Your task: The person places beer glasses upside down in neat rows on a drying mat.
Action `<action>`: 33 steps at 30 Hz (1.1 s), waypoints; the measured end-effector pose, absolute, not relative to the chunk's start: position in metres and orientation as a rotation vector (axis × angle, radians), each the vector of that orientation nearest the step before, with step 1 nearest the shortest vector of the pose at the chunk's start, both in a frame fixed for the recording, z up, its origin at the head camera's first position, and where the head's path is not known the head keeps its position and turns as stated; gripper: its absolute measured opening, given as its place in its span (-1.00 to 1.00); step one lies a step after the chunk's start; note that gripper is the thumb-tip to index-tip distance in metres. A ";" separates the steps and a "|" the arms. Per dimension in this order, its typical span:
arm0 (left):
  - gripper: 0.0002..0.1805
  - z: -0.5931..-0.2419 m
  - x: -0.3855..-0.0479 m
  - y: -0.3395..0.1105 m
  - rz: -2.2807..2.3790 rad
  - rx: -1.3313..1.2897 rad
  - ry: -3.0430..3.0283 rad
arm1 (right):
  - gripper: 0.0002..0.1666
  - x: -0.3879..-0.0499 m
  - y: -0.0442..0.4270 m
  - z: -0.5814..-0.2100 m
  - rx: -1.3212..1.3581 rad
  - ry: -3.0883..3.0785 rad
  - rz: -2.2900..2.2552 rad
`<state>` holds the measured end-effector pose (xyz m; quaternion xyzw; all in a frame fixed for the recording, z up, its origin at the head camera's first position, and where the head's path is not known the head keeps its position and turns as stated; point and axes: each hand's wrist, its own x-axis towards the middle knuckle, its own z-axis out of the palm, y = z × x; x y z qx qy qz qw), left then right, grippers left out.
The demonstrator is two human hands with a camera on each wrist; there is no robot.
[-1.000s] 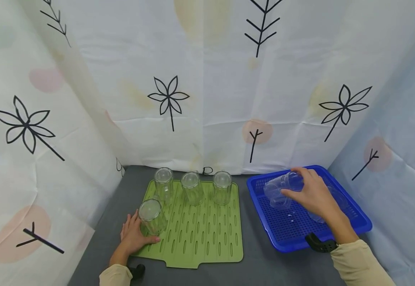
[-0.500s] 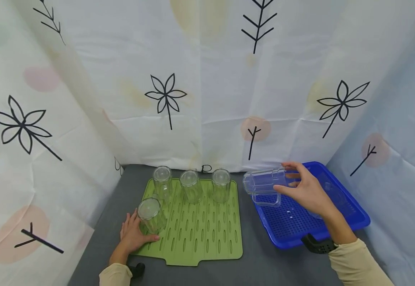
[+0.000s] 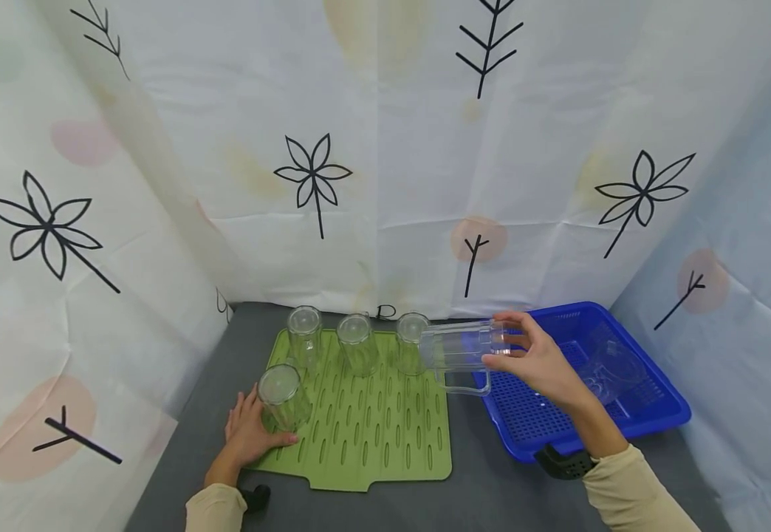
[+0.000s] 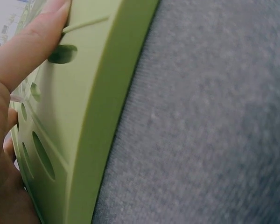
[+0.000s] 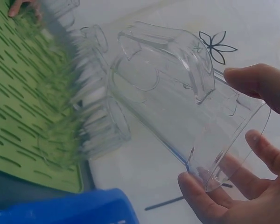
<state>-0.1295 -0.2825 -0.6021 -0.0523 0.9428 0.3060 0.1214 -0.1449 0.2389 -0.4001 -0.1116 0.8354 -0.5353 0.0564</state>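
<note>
A clear glass mug (image 3: 460, 345) lies sideways in the air between the blue basket and the green drying mat (image 3: 359, 443). My right hand (image 3: 537, 363) grips it near its rim; the right wrist view shows fingers and thumb around that end, the mug's handle (image 5: 200, 77) on its side. My left hand (image 3: 252, 431) rests at the mat's left edge, beside an upside-down glass mug (image 3: 284, 399). Its thumb (image 4: 32, 42) lies on the mat. Whether the left fingers touch that mug, I cannot tell. Three more mugs stand upside down along the mat's back edge, including one mug (image 3: 357, 346) mid-row.
The blue plastic basket (image 3: 525, 447) stands at the right, with clear glassware (image 3: 611, 369) inside. A grey tabletop (image 3: 452, 506) lies under everything. Patterned white cloth (image 3: 412, 185) hangs behind and along both sides.
My right hand has lifted the glass mug out of the basket and carried it left, to the mat's right back corner. My left hand has stayed in place.
</note>
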 end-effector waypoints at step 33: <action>0.43 -0.605 -0.130 -0.283 0.932 -0.056 2.877 | -0.06 -0.151 0.155 -0.460 -0.336 2.168 -1.801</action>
